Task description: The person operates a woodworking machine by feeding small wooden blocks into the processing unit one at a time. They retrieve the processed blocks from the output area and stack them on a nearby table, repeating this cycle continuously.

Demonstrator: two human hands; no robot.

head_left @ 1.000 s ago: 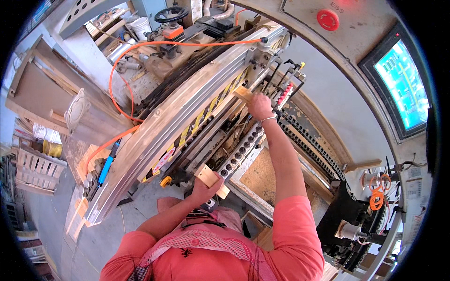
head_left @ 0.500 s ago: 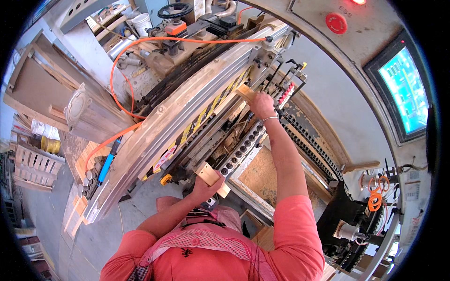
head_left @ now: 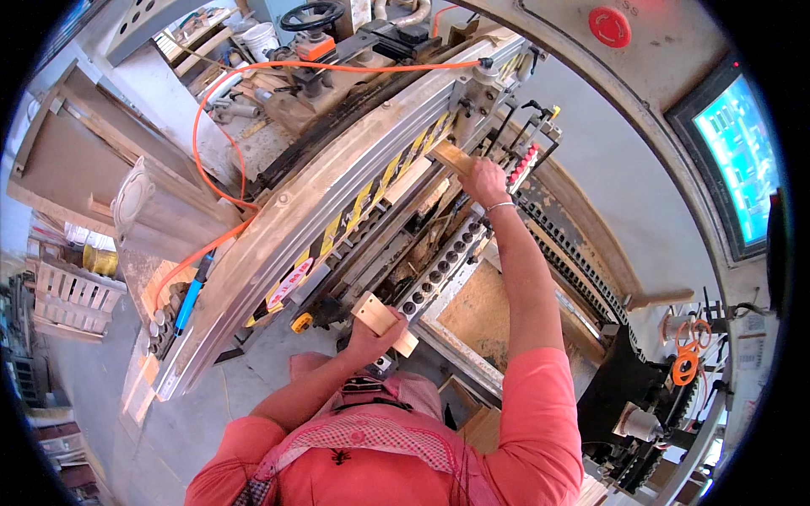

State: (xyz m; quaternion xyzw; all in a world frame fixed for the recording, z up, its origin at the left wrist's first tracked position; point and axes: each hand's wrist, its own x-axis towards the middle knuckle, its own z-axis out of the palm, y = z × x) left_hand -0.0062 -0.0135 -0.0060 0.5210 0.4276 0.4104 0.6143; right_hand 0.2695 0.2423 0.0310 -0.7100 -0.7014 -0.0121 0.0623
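My left hand (head_left: 371,340) is closed around a short pale wooden block (head_left: 374,313) with small holes in its face. A further pale wood end (head_left: 406,342) sticks out beside the fingers; whether it belongs to the same block I cannot tell. Stretched out to the far side, my right hand (head_left: 486,180) grips a flat wooden piece (head_left: 452,158) by its near end. That piece is beside the machine's yellow-and-black striped beam (head_left: 371,190). Below the right hand runs a pale bar with a row of dark round openings (head_left: 440,266). The right fingertips are partly hidden.
A wood-topped metal beam (head_left: 283,200) slants across the left, with an orange hose (head_left: 196,143) over it. A sawdust-covered panel (head_left: 472,316) lies under my right arm. At right are a lit screen (head_left: 736,160), a red stop button (head_left: 609,27) and black toothed tracks (head_left: 574,261).
My right hand, still holding its wooden piece, has shifted slightly right and away from me. The view has turned a little. My left hand keeps its block in nearly the same place.
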